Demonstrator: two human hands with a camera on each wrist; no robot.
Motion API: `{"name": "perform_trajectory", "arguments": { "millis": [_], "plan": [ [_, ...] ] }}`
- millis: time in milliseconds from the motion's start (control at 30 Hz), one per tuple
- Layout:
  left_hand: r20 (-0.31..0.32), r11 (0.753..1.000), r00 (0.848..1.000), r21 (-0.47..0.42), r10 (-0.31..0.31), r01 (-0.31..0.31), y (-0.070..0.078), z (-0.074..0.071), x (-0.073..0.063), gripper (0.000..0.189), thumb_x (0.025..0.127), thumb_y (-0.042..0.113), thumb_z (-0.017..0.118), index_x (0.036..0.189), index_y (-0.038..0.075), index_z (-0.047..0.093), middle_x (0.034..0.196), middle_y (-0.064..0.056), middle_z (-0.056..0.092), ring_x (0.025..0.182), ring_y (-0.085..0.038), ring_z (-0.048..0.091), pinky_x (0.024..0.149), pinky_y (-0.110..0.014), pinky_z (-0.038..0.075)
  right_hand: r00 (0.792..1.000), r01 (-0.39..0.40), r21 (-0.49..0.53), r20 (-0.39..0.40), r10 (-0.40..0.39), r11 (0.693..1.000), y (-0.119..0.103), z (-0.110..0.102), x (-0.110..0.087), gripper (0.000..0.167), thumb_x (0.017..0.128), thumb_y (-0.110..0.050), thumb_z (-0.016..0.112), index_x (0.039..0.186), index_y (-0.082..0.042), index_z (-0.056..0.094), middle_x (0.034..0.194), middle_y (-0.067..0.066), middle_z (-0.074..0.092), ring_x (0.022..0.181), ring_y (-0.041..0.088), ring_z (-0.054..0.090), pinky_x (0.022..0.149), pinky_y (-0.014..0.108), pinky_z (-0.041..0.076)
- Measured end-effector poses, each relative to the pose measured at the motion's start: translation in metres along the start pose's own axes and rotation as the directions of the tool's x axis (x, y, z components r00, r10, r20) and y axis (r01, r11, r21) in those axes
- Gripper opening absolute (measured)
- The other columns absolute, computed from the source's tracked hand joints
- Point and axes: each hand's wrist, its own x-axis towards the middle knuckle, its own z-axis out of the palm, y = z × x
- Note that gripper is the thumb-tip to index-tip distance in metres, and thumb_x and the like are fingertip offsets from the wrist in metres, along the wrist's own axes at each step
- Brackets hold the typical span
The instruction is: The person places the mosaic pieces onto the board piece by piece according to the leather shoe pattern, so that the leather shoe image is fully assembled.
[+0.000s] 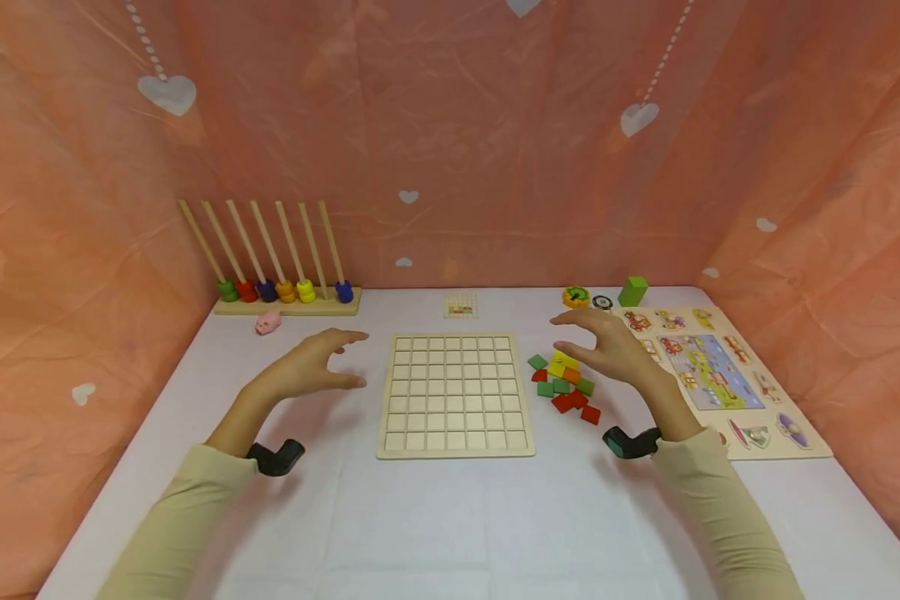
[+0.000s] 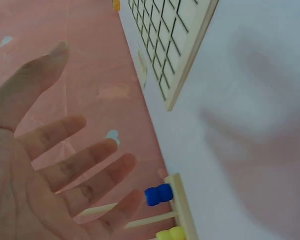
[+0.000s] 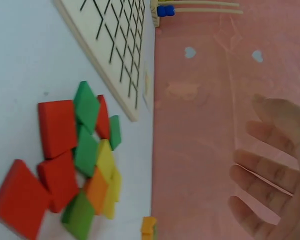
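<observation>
A square wooden grid board [image 1: 456, 396] lies flat at the middle of the white table. To its left my left hand [image 1: 307, 367] hovers above the table with fingers apart; the left wrist view shows its palm [image 2: 20, 190] holding nothing. My right hand [image 1: 607, 346] is held in the air on the other side, near a loose pile of red, green, yellow and orange tiles [image 1: 562, 386]. In the right wrist view its fingers [image 3: 270, 170] are spread and touch nothing, while the red tile [image 3: 58, 129] and others lie on the cloth below.
Back left stands a bead rack [image 1: 288, 307] with upright rods, a pink pig figure [image 1: 267, 322] before it. A small pattern card [image 1: 461, 306] lies behind the board. To the right are a wooden picture puzzle [image 1: 787, 446], a green block [image 1: 633, 292] and a round yellow-green toy [image 1: 576, 297].
</observation>
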Motion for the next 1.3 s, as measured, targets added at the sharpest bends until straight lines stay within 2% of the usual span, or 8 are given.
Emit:
{"name": "perform_trajectory", "arguments": {
  "millis": [167, 300, 400, 533, 667, 867, 1100, 1300],
  "plan": [
    [0.007, 0.999, 1.000, -0.039, 0.008, -0.008, -0.008, 0.014, 0.002, 0.074, 0.075, 0.028, 0.078, 0.135, -0.001, 0.046, 0.130, -0.023, 0.047, 0.115, -0.041, 0.046, 0.095, -0.054, 0.038, 0.999, -0.049, 0.059, 0.025, 0.047, 0.997, 0.009, 0.008, -0.003, 0.036, 0.083, -0.016, 0.070, 0.115, -0.001, 0.063, 0.116, 0.015, 0.062, 0.113, 0.034, 0.052, 0.095, 0.052, 0.040],
    [0.012, 0.999, 1.000, -0.046, 0.007, -0.006, -0.016, 0.026, 0.005, 0.076, 0.072, 0.029, 0.080, 0.134, 0.000, 0.047, 0.129, -0.022, 0.048, 0.119, -0.039, 0.043, 0.099, -0.054, 0.034, 0.995, -0.098, 0.080, 0.042, 0.094, 0.992, 0.017, 0.016, -0.006, 0.035, 0.084, -0.017, 0.069, 0.116, -0.002, 0.063, 0.116, 0.015, 0.062, 0.108, 0.034, 0.054, 0.090, 0.051, 0.044],
    [0.014, 0.998, 0.999, -0.047, 0.034, -0.034, -0.020, 0.035, 0.007, 0.077, 0.070, 0.027, 0.081, 0.133, -0.001, 0.048, 0.126, -0.023, 0.049, 0.117, -0.038, 0.043, 0.099, -0.054, 0.032, 0.991, -0.132, 0.098, 0.049, 0.127, 0.986, 0.021, 0.021, -0.007, 0.035, 0.084, -0.016, 0.069, 0.116, 0.000, 0.063, 0.113, 0.017, 0.061, 0.103, 0.035, 0.055, 0.085, 0.050, 0.047],
    [0.024, 0.998, 0.998, -0.041, 0.057, -0.056, -0.025, 0.046, 0.009, 0.077, 0.069, 0.026, 0.082, 0.132, -0.002, 0.048, 0.124, -0.024, 0.048, 0.115, -0.039, 0.042, 0.098, -0.055, 0.032, 0.982, -0.186, 0.122, 0.068, 0.178, 0.975, 0.025, 0.028, -0.008, 0.035, 0.085, -0.015, 0.068, 0.116, 0.001, 0.062, 0.113, 0.019, 0.059, 0.100, 0.036, 0.054, 0.084, 0.050, 0.048],
    [0.043, 0.998, 0.998, -0.044, 0.055, -0.053, -0.028, 0.054, 0.010, 0.077, 0.069, 0.025, 0.082, 0.133, -0.002, 0.047, 0.126, -0.024, 0.046, 0.118, -0.039, 0.040, 0.101, -0.056, 0.029, 0.964, -0.260, 0.138, 0.091, 0.250, 0.956, 0.030, 0.034, -0.009, 0.034, 0.086, -0.016, 0.066, 0.117, -0.001, 0.062, 0.114, 0.019, 0.058, 0.102, 0.033, 0.053, 0.085, 0.049, 0.047],
    [0.069, 0.999, 0.997, -0.030, 0.033, -0.031, -0.028, 0.061, 0.009, 0.077, 0.070, 0.027, 0.081, 0.134, -0.001, 0.046, 0.130, -0.022, 0.044, 0.122, -0.039, 0.038, 0.102, -0.056, 0.029, 0.937, -0.344, 0.164, 0.125, 0.326, 0.925, 0.038, 0.043, -0.009, 0.035, 0.088, -0.019, 0.065, 0.118, -0.003, 0.062, 0.113, 0.017, 0.057, 0.103, 0.032, 0.051, 0.086, 0.048, 0.046],
    [0.047, 0.999, 0.998, -0.002, 0.035, -0.035, -0.027, 0.064, 0.011, 0.080, 0.069, 0.032, 0.082, 0.134, 0.001, 0.047, 0.131, -0.022, 0.043, 0.123, -0.040, 0.038, 0.097, -0.061, 0.029, 0.930, -0.361, 0.128, 0.122, 0.346, 0.924, 0.044, 0.048, -0.010, 0.035, 0.085, -0.020, 0.068, 0.116, -0.004, 0.063, 0.108, 0.015, 0.058, 0.096, 0.029, 0.052, 0.083, 0.042, 0.045],
    [0.046, 1.000, 0.999, -0.014, 0.018, -0.017, -0.028, 0.066, 0.012, 0.081, 0.068, 0.031, 0.082, 0.134, 0.002, 0.047, 0.132, -0.022, 0.043, 0.124, -0.040, 0.037, 0.097, -0.061, 0.030, 0.919, -0.385, 0.118, 0.138, 0.369, 0.915, 0.048, 0.050, -0.010, 0.037, 0.084, -0.020, 0.070, 0.116, -0.003, 0.063, 0.103, 0.015, 0.057, 0.093, 0.029, 0.051, 0.081, 0.040, 0.044]
  ]
}}
